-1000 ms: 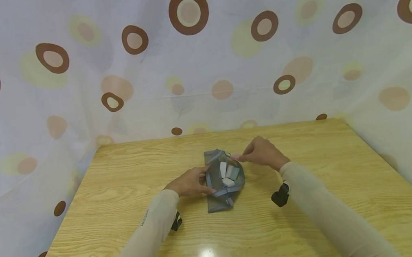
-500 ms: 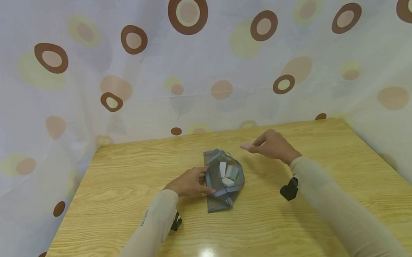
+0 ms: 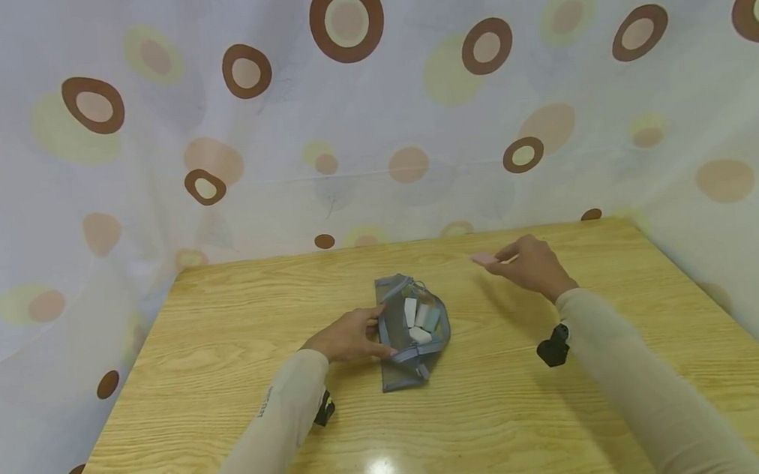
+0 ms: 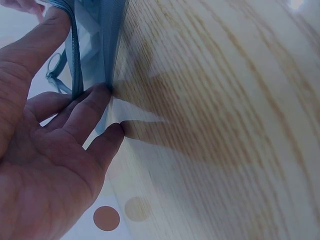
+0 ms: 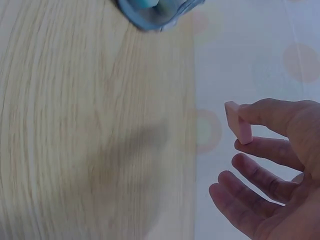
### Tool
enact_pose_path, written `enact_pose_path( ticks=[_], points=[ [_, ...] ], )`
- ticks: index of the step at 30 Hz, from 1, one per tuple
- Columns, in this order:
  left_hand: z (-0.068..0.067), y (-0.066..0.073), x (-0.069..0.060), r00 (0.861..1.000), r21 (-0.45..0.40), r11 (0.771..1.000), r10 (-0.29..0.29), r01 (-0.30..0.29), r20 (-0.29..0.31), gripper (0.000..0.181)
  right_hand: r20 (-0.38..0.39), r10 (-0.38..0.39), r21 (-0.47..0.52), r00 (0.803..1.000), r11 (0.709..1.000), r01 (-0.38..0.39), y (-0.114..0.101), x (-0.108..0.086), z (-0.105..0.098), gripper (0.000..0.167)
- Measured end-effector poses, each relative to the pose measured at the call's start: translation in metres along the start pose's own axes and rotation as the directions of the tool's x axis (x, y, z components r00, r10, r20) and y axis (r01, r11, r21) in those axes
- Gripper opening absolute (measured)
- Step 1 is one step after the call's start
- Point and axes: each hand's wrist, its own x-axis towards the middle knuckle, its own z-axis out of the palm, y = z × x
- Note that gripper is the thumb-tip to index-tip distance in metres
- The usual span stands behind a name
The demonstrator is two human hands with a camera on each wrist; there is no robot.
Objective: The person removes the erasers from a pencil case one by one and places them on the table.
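A grey-blue zipper pouch (image 3: 398,333) lies on the table with its mouth gaping. Several small blocks that look like erasers (image 3: 421,334), white and teal, show inside it. My left hand (image 3: 347,336) holds the pouch at its left side, thumb at the near zipper edge and fingers at the far one; the left wrist view shows the thumb on the zipper edge (image 4: 76,55). To the right, above the table, my right hand (image 3: 531,265) pinches a slant-ended pink eraser (image 5: 239,123) between thumb and index finger. Its other fingers are loosely bent.
The pouch stands near the middle of a wood-grain table (image 3: 236,302). A patterned curtain (image 3: 409,114) with brown and cream circles hangs behind and along both sides. Black wrist cameras (image 3: 553,347) sit under both forearms.
My right hand has moved away from the pouch's opening to the right and slightly farther back, carrying the pink eraser. My left hand and the pouch have stayed in place.
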Motion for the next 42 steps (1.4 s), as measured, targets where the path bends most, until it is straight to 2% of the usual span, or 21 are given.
enact_pose_path(
  ticks=[13,18,27,34,42],
  points=[
    [0.0,0.0,0.0,1.0,-0.024,1.0,0.004,-0.004,0.005,0.095,-0.084,-0.044,-0.11,0.995,0.993,0.035,0.028,-0.009,-0.004,0.038],
    [0.0,-0.001,0.0,1.0,-0.024,1.0,0.003,-0.003,0.005,0.095,-0.072,-0.028,-0.136,0.997,0.991,0.018,0.032,-0.014,-0.005,0.035],
    [0.0,-0.002,0.001,1.0,-0.037,0.999,0.009,-0.009,0.01,0.096,-0.043,0.047,-0.156,0.998,0.986,-0.053,0.047,-0.018,-0.002,0.038],
    [0.0,-0.002,0.001,1.0,-0.022,1.0,0.004,-0.004,0.006,0.096,-0.022,0.053,-0.171,0.998,0.984,-0.056,0.055,-0.019,0.0,0.047],
    [0.0,0.001,0.0,1.0,-0.009,1.0,0.002,-0.002,0.0,0.094,-0.015,0.054,-0.185,0.998,0.981,-0.056,0.061,-0.018,0.002,0.045]
  ],
)
